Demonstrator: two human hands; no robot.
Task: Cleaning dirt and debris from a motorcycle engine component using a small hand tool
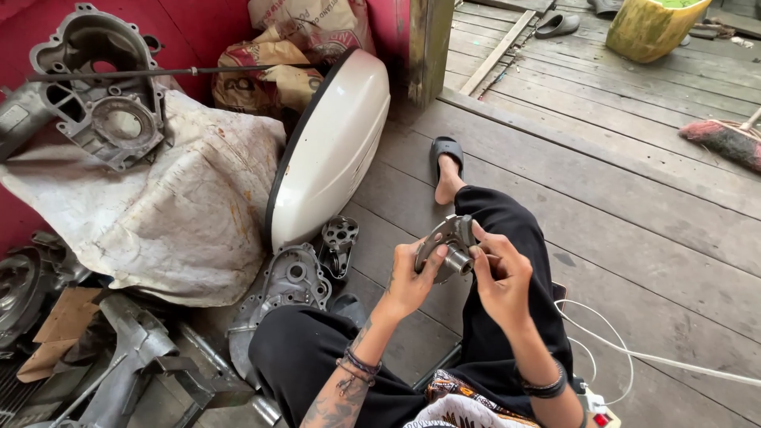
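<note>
We see the round metal engine part held over the lap, its far face hidden from us — the left hand grips its rim, while the right hand curls shut around its short hub. The engine cover on the plank floor is half hidden by a knee, and the yellow tub is cut off — contents unclear.

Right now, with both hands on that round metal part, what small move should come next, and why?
Probably a slight turn of the round metal engine part with the left hand, so its central hub faces up more squarely. The left hand grips the rim while the right hand has its fingertips at the hub, and the part sits tilted above the lap, so the hub is only partly in view.
</note>
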